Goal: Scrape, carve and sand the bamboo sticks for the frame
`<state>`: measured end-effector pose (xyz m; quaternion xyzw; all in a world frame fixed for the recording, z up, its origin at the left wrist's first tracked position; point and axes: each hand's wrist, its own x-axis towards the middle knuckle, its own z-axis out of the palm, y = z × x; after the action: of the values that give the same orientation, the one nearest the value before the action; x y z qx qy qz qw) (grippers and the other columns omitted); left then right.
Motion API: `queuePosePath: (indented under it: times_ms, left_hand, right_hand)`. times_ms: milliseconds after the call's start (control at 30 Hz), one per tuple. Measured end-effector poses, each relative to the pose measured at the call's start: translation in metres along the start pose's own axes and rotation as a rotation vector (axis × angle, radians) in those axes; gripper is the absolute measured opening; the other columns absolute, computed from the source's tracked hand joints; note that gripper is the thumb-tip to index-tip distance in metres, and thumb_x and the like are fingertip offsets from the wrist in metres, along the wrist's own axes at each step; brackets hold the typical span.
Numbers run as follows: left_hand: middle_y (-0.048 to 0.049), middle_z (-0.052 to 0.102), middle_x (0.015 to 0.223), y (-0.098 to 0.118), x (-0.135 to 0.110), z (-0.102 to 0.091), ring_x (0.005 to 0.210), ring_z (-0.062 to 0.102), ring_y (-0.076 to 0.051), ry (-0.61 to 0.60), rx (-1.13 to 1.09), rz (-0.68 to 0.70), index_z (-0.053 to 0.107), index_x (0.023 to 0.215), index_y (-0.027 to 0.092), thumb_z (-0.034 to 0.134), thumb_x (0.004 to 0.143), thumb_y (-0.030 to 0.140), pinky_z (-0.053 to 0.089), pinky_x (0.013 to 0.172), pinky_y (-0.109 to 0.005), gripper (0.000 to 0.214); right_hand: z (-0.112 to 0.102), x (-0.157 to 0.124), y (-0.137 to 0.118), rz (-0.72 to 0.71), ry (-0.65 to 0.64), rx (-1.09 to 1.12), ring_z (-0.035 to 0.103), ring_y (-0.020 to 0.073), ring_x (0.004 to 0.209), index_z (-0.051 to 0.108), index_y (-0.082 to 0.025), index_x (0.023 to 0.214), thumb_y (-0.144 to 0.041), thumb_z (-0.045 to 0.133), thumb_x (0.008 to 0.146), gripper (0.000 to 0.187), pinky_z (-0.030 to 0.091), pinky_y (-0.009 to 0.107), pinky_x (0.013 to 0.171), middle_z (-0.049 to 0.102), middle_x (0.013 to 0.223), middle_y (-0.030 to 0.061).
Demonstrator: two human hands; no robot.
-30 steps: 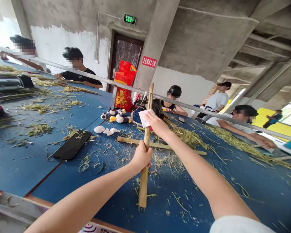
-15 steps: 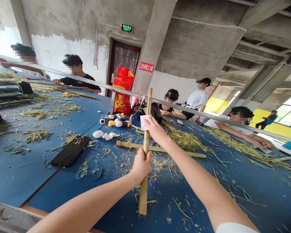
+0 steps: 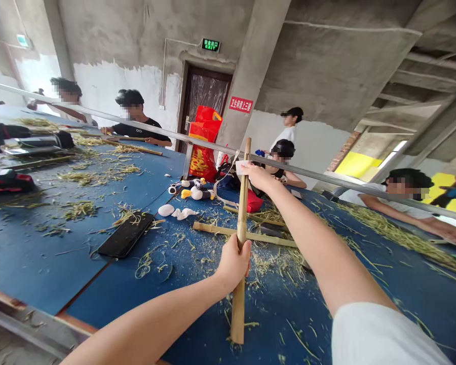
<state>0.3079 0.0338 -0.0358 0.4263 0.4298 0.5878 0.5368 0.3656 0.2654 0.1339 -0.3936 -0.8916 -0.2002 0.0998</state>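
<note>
A long bamboo strip [image 3: 242, 210] stands up in front of me, its lower end by the blue table [image 3: 197, 309]. My left hand [image 3: 232, 262] is wrapped round it at about mid-length. Near the top, my right hand [image 3: 257, 176] presses a small whitish sheet of sandpaper [image 3: 240, 167] against the strip, fingers closed on it. Behind the upright strip, a second bamboo strip [image 3: 215, 229] lies crosswise on the table among pale shavings [image 3: 268, 266].
A black phone [image 3: 127, 235] lies to the left, partly under shavings. Plush toys [image 3: 197, 191], a white oval object [image 3: 166, 210] and a red bag [image 3: 204, 144] are farther back. A metal rail [image 3: 137, 120] crosses behind. Several people sit around; a power drill [image 3: 7, 180] is far left.
My right hand has slid up the bamboo strip with the sandpaper, toward its top end. My left hand keeps its hold. The view has swung slightly left.
</note>
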Motion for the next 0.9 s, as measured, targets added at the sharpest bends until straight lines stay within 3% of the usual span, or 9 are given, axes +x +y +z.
queuePosePath:
  times_ms: [167,267,367,467,567,667,767,900]
  left_hand:
    - [0.0014,0.056,0.074,0.005,-0.003,-0.001,0.047,0.055,-0.009,0.004,-0.022,-0.014,0.047,0.086,0.02,0.056,0.09,0.036,0.041,0.035,-0.019,0.019]
    - [0.0006,0.058,0.076,0.009,-0.007,-0.001,0.047,0.055,-0.009,0.018,-0.065,-0.073,0.05,0.091,0.02,0.059,0.088,0.039,0.039,0.036,-0.019,0.022]
    - [0.0044,0.051,0.069,0.015,-0.009,-0.006,0.041,0.042,-0.004,-0.023,-0.245,-0.153,0.052,0.095,0.019,0.061,0.087,0.043,0.032,0.036,-0.016,0.027]
    - [0.0071,0.042,0.064,0.02,-0.005,-0.014,0.041,0.031,-0.002,-0.22,-0.563,-0.254,0.054,0.108,0.02,0.059,0.09,0.042,0.024,0.037,-0.013,0.029]
    - [0.0058,0.04,0.062,0.021,0.0,-0.018,0.044,0.037,-0.005,-0.367,-0.68,-0.423,0.056,0.113,0.018,0.051,0.093,0.042,0.026,0.039,-0.014,0.031]
    - [0.004,0.043,0.063,0.015,0.0,-0.014,0.044,0.038,-0.006,-0.293,-0.612,-0.525,0.053,0.105,0.018,0.038,0.098,0.045,0.028,0.04,-0.016,0.032]
    - [0.0067,0.041,0.062,0.01,-0.006,-0.006,0.041,0.028,-0.004,-0.129,-0.503,-0.393,0.046,0.097,0.022,0.041,0.096,0.054,0.02,0.039,-0.015,0.033]
    - [0.0089,0.038,0.061,0.009,-0.011,-0.004,0.041,0.024,-0.004,-0.079,-0.307,-0.283,0.044,0.098,0.026,0.049,0.085,0.07,0.019,0.039,-0.016,0.046]
  right_hand:
    - [0.016,-0.11,-0.049,-0.035,-0.034,0.124,0.05,0.0288,0.133,0.043,-0.02,0.149,-0.003,0.038,0.089,0.062,0.042,0.042,0.108,0.037,0.156,0.0146]
    - [0.022,-0.173,-0.075,-0.029,-0.032,0.308,0.059,0.0279,0.124,0.032,-0.023,0.154,-0.011,0.042,0.091,0.065,0.051,0.041,0.099,0.046,0.15,0.0134]
    - [0.017,-0.208,-0.084,0.016,0.072,0.424,0.059,0.0228,0.125,0.032,-0.026,0.154,-0.006,0.038,0.09,0.067,0.051,0.038,0.102,0.055,0.143,0.0076]
    - [0.008,-0.216,-0.08,0.103,0.228,0.376,0.05,0.021,0.134,0.029,-0.029,0.155,-0.001,0.034,0.086,0.074,0.043,0.04,0.112,0.046,0.15,0.003]
    - [0.007,-0.209,-0.075,0.111,0.317,0.323,0.039,0.0199,0.141,0.021,-0.03,0.157,0.002,0.032,0.084,0.08,0.035,0.043,0.119,0.035,0.157,0.0004]
    - [0.02,-0.196,-0.072,0.03,0.292,0.317,0.027,0.0192,0.147,0.022,-0.027,0.157,0.005,0.03,0.082,0.082,0.028,0.045,0.122,0.032,0.159,0.0012]
    - [0.038,-0.183,-0.07,-0.052,0.202,0.333,0.023,0.02,0.148,0.026,-0.021,0.155,0.006,0.03,0.082,0.078,0.028,0.044,0.121,0.031,0.159,0.0054]
    - [0.045,-0.149,-0.06,-0.124,0.136,0.306,0.024,0.0207,0.148,0.035,-0.015,0.152,0.004,0.032,0.084,0.07,0.028,0.043,0.121,0.032,0.158,0.01]
